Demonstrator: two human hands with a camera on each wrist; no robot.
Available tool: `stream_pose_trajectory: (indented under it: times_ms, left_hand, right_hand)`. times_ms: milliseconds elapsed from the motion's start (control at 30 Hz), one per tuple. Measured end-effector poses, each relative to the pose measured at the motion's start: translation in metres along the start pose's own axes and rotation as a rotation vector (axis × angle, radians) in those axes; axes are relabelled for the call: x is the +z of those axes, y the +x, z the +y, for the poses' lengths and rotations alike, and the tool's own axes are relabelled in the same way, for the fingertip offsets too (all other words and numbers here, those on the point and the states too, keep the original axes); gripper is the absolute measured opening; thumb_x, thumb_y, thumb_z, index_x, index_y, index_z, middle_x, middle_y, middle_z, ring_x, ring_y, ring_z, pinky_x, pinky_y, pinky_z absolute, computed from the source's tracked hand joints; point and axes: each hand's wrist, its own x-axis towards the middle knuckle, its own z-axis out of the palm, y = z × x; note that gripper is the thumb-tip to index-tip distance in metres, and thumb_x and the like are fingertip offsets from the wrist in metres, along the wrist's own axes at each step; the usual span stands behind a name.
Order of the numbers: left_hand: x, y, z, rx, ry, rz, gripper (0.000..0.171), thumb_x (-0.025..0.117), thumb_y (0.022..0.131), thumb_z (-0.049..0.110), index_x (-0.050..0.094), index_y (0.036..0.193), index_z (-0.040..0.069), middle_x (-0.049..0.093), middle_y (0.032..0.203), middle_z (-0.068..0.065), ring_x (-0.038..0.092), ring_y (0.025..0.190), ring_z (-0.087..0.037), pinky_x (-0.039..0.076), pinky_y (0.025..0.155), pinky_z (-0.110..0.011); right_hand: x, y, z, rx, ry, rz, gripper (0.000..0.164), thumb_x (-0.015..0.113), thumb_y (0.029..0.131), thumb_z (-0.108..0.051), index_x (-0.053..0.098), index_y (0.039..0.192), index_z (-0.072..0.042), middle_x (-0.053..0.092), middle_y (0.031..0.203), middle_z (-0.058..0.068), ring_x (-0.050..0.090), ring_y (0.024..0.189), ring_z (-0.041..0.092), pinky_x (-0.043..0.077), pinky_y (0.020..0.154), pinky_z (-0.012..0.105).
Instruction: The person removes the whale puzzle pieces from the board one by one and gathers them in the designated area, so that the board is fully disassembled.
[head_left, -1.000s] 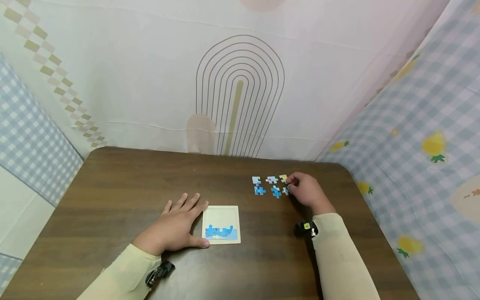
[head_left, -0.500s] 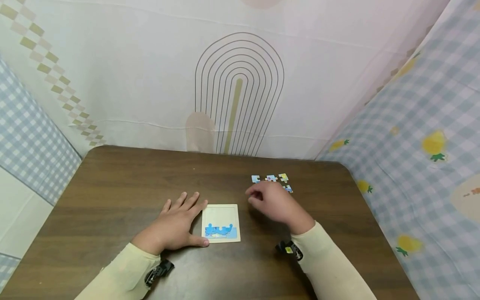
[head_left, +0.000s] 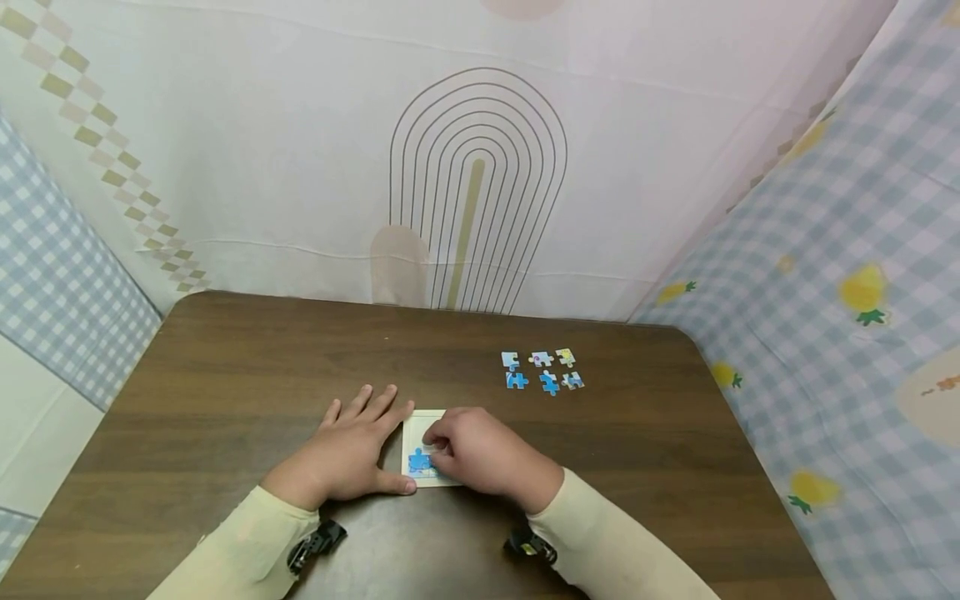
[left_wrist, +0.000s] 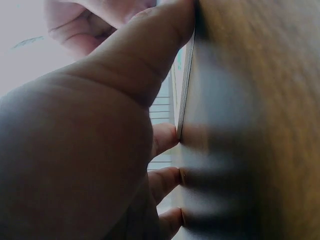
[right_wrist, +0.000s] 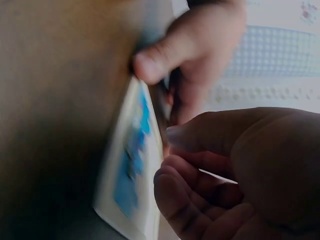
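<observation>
My left hand [head_left: 345,462] lies spread on the table, its thumb and index finger against the left edge of a small square puzzle tray [head_left: 407,425]. Blue puzzle pieces [head_left: 417,460] fill the bottom row of this tray; its upper part is bare. Bent over the tray's right half, my right hand [head_left: 483,450] hides part of the row. In the right wrist view its thumb and loosely curled fingers show no piece between them. The left wrist view has the left thumb [left_wrist: 145,55] at the thin tray edge [left_wrist: 185,95].
Several loose jigsaw pieces lie in two short rows at the back right, among them a blue one [head_left: 550,382] and a yellow-marked one [head_left: 566,357]. A brown wooden table [head_left: 300,342] carries everything. Patterned cloths [head_left: 300,167] hang behind and beside it.
My right hand has moved left and nearer, from the loose pieces to over the tray. The loose pieces show uncovered now. The left hand has stayed at the tray's edge.
</observation>
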Motion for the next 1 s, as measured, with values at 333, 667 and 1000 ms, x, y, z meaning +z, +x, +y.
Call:
stream_pose_trajectory:
  times_ms: [333,667,1000]
  left_hand:
    - [0.000,0.000,0.000,0.004,-0.001,0.001,0.121,0.083,0.085,0.081,0.034,0.180,0.024,0.019,0.189,-0.014,0.014,0.174,-0.052,0.012,0.130,-0.087]
    - [-0.001,0.000,0.000,0.008,0.005,0.005,0.121,0.083,0.084,0.081,0.036,0.179,0.023,0.021,0.189,-0.015,0.015,0.173,-0.054,0.014,0.129,-0.088]
    - [0.000,0.000,-0.001,0.010,0.003,0.008,0.121,0.082,0.085,0.083,0.036,0.179,0.024,0.021,0.189,-0.015,0.015,0.174,-0.053,0.014,0.129,-0.088]
  right_hand:
    - [0.012,0.004,-0.011,0.073,-0.067,-0.066,0.022,0.080,0.103,-0.026,0.085,0.121,-0.015,0.076,0.110,-0.005,0.060,0.089,0.003,0.058,0.086,0.022]
    - [0.014,0.004,-0.014,0.081,-0.103,-0.093,0.026,0.075,0.107,-0.024,0.084,0.130,-0.015,0.074,0.115,-0.003,0.060,0.092,0.004,0.058,0.088,0.024]
    - [0.017,0.008,-0.021,0.101,-0.126,-0.073,0.017,0.077,0.107,-0.027,0.082,0.120,-0.017,0.070,0.105,-0.005,0.056,0.086,0.005,0.056,0.081,0.023]
